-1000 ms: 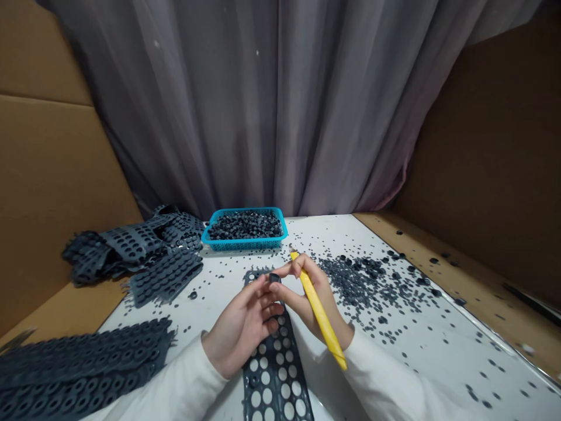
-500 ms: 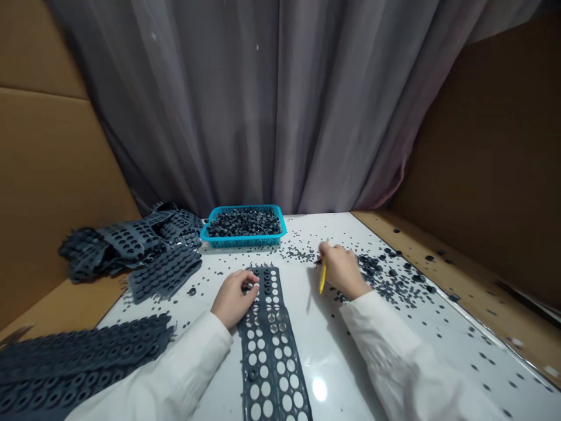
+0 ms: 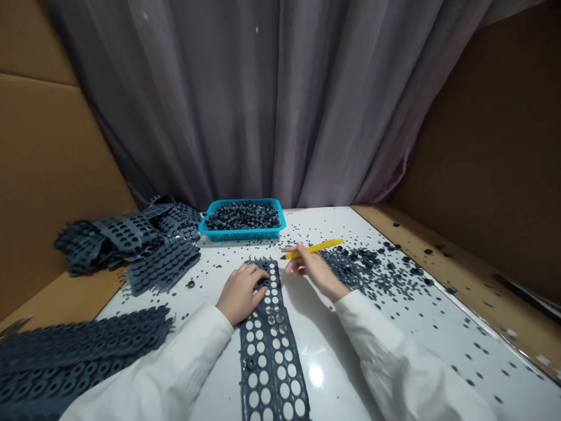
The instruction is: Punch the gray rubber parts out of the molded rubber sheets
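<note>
A dark rubber strip (image 3: 275, 354) punched with rows of round holes lies lengthwise on the white table. Over the left side of its far end rests my left hand (image 3: 242, 292), its fingers spread and slightly bent, with the thumb apart; what lies under the fingertips is hidden. To the right of that end, my right hand (image 3: 313, 268) holds a yellow pen-shaped tool (image 3: 323, 245) near its dark tip. The tool lies nearly level, its tip pointing left toward the strip, and some of the other fingers are loosely extended. A dark ring (image 3: 250, 363) sits in one hole of the strip.
A blue basket (image 3: 241, 235) of small dark pieces stands at the back. Loose dark bits (image 3: 372, 272) lie scattered on the right. Crumpled perforated sheets (image 3: 131, 237) are heaped at the left, with stacked strips (image 3: 83, 356) nearer. Cardboard walls (image 3: 482, 146) flank the table.
My right hand has moved left, toward the strip, and the yellow tool has swung from upright to nearly level. My left hand's fingers have spread over the strip. The view has shifted slightly.
</note>
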`<state>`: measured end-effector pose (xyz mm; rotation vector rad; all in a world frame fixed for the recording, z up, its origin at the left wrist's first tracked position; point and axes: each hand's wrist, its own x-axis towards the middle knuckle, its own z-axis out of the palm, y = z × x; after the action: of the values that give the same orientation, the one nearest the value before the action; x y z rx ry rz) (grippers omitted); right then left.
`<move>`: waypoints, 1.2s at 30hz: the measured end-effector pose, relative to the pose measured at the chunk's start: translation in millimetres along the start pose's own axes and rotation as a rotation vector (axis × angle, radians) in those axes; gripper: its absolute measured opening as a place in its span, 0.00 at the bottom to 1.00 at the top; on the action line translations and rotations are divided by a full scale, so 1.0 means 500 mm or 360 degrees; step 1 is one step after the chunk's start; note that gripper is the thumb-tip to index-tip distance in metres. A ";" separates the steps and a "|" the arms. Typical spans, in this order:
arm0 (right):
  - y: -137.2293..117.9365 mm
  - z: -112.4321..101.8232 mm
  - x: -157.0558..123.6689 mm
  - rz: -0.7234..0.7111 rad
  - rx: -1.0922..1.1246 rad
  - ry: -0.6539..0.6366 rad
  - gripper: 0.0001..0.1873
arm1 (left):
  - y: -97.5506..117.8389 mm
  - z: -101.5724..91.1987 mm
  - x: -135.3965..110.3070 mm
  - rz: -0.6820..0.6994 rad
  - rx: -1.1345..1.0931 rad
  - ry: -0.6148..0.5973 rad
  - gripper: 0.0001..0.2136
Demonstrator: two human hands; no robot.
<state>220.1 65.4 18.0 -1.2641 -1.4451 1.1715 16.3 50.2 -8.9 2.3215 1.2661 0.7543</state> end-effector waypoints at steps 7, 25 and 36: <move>0.072 0.079 -0.012 0.0035 0.0412 0.0132 0.10 | 0.010 0.006 0.007 -0.0070 0.0542 0.0033 0.07; 0.069 0.087 -0.016 -0.0216 -0.0249 0.0178 0.12 | -0.016 0.007 0.017 0.0033 0.0181 -0.0042 0.11; 0.073 0.091 -0.010 -0.0148 -0.0361 0.0211 0.11 | 0.011 -0.017 0.075 0.0209 0.0597 -0.0498 0.08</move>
<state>182.7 57.4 -26.5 -1.3845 -1.5521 0.8639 31.1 80.1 11.0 2.7069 1.2011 0.1824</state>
